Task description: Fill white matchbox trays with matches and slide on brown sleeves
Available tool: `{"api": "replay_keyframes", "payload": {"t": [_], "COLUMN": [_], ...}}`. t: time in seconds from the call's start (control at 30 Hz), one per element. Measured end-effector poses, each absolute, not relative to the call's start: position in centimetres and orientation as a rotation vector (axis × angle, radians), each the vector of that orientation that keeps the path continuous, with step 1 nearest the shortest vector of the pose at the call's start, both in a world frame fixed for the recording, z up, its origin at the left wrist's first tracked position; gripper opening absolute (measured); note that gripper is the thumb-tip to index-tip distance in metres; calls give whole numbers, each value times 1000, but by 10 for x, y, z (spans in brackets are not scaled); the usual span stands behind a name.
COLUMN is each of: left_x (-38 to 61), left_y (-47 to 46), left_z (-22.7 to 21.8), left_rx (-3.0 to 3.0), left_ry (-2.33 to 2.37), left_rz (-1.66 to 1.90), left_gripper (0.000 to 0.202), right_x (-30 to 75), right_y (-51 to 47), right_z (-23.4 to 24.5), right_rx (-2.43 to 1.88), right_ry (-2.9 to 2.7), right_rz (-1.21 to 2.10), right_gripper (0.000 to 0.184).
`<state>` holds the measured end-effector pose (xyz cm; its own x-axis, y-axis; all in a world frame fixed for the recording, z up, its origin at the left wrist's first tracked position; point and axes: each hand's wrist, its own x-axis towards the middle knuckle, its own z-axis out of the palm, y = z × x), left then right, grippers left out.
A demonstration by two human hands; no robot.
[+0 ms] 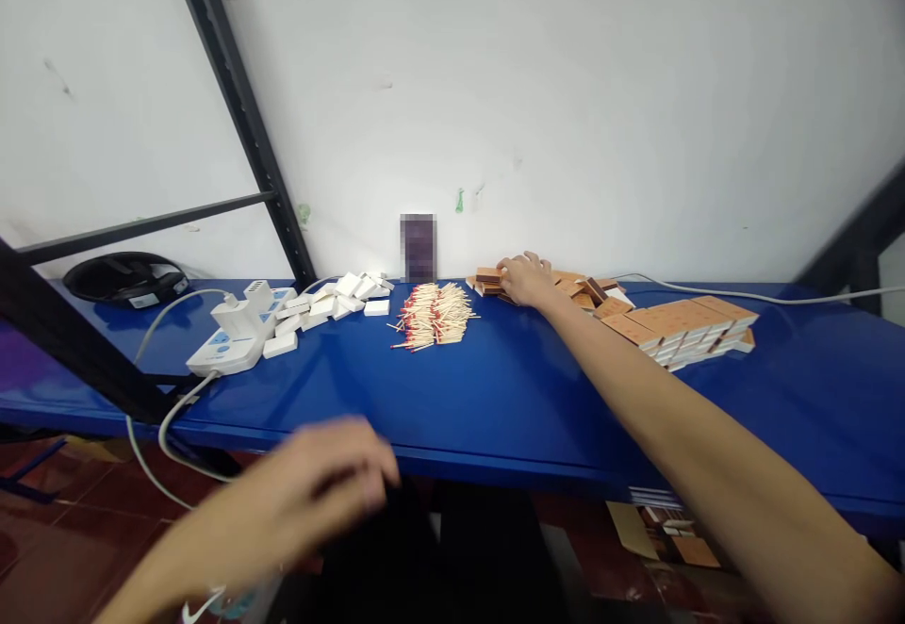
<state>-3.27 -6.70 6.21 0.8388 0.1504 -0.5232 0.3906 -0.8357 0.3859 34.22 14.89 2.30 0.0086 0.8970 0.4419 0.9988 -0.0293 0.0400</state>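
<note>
My right hand [524,277] reaches far across the blue table [495,398] and rests on a loose heap of orange matchbox sleeves [572,287] by the wall, fingers curled onto one sleeve at the heap's left end. A pile of red-tipped matches [433,315] lies just left of that hand. My left hand [321,487] hovers below the table's front edge, blurred by motion, fingers bent; nothing shows in it.
White inner trays [332,302] lie scattered left of the matches. A neat row of filled matchboxes [689,327] sits at the right. A white power strip [237,332] with cables, a black round object [125,277], black shelf struts [240,106] and a dark blurred box [418,247] stand nearby.
</note>
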Motion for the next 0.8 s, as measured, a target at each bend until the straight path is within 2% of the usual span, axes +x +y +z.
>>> {"api": "replay_keyframes", "payload": {"t": [0.07,0.17,0.23,0.3,0.43,0.5,0.63,0.8], "left_x": [-59,-95,-108,-112,-107,-105,-106,-99], "left_y": [-18,40,59,65,55,49,47,49], "left_z": [58,41,27,16,10,11,10,15], "left_rx": [2635,2675,2631,2614,2622,2664,2719,2618], "left_ry": [751,1875,2142,2180,2166,2072,1752,1746], "left_rz": [-412,446,523,440,379,425,544,477], "left_gripper": [52,47,45,45,41,41,48,52], "right_x": [338,331,328,325,323,321,316,311], "right_y": [148,147,146,147,148,146,136,123], "right_z": [24,23,22,20,16,15,13,9], "right_rx": [-1989,-1938,-1892,-1858,-1819,-1790,-1686,-1555], "right_ry": [-1947,-1944,-1980,-2033,-2089,-2089,-2114,-2273], "right_rz": [-513,-498,-467,-423,-368,-376,-422,-439], "right_gripper": [33,38,47,51,39,40,39,32]}}
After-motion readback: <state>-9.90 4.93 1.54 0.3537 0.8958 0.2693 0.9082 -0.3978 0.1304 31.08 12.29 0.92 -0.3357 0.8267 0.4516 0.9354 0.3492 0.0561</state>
